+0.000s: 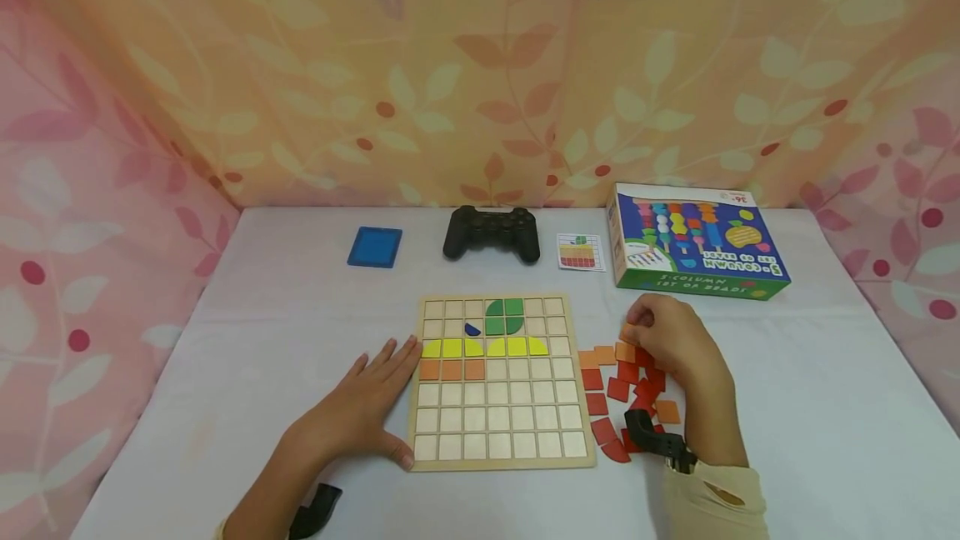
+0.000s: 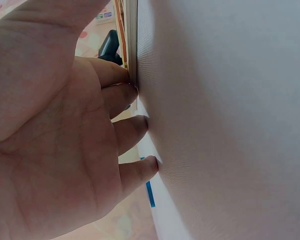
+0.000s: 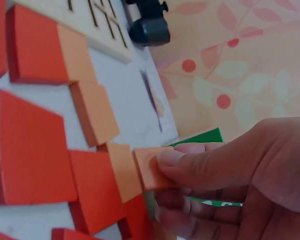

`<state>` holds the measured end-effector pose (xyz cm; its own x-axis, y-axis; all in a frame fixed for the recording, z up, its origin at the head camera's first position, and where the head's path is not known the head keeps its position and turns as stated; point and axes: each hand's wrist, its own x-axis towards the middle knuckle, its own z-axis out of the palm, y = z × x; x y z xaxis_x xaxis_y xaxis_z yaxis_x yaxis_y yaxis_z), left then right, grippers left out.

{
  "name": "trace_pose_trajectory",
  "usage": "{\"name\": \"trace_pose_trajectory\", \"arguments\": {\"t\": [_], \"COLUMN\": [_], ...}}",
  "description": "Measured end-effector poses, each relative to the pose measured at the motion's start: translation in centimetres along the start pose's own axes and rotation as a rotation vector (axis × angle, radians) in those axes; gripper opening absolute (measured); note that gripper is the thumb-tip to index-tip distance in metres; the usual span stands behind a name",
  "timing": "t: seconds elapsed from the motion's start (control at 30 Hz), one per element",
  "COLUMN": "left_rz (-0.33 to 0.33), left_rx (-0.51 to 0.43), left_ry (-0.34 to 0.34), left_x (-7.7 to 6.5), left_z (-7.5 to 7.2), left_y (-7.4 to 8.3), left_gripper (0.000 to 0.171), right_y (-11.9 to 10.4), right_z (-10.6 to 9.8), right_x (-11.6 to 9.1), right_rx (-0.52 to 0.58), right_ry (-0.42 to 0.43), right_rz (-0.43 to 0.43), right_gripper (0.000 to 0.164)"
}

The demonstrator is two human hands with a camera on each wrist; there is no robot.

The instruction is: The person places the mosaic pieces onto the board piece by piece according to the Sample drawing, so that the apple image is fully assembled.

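My right hand (image 1: pixel 672 340) is pinching an orange square tile (image 3: pixel 149 172), with loose red tiles (image 1: pixel 628 372) scattered just beside it. My left hand (image 1: pixel 366 409), fingers pretty straight, is touching the left edge of the wooden grid board (image 1: pixel 502 467) between both hands. Bead set box (image 1: pixel 697 242)'s just past my right, black game controller (image 1: pixel 491 233) farther out.

An orange square tile (image 3: pixel 151 170) is pinched in the right grip (image 1: pixel 675 340). On that grip's left and near side, red and orange tiles (image 1: pixel 592 380) are scattered, some overlapped. Between the grips, a wooden grid board (image 1: pixel 502 466) is laid flat, part-filled with green, blue, yellow and orange pieces (image 1: pixel 517 347), its left edge touched by the left grip (image 1: pixel 367 402).
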<state>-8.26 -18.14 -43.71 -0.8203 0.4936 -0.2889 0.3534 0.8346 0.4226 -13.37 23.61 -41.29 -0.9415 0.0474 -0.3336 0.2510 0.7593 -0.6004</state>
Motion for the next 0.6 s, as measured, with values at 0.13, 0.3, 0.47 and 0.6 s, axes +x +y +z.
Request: {"name": "trace_pose_trajectory", "arguments": {"t": [0.13,0.3,0.47,0.6], "left_rz": [-0.004,-0.012,-0.008,-0.006], "left_rx": [0.021,0.027,0.008,0.008], "left_ry": [0.001,-0.006,-0.004,0.0], "left_x": [0.1,0.2,0.2,0.2], "left_z": [0.0,0.0,0.0,0.0], "left_y": [0.0,0.1,0.1,0.2], "left_gripper": [0.144,0.144,0.144,0.144], "right_y": [-0.7,-2.3,-4.7,-6.8], "right_z": [0.0,0.8,2.7,5.1], "right_x": [-0.3,-0.3,-0.4,-0.6], "right_rx": [0.032,0.04,0.053,0.058], "right_ry": [0.024,0.027,-0.008,-0.04], "right_rz": [-0.039,-0.109,-0.207,-0.3], "right_gripper": [0.017,0.012,0.005,0.005]}}
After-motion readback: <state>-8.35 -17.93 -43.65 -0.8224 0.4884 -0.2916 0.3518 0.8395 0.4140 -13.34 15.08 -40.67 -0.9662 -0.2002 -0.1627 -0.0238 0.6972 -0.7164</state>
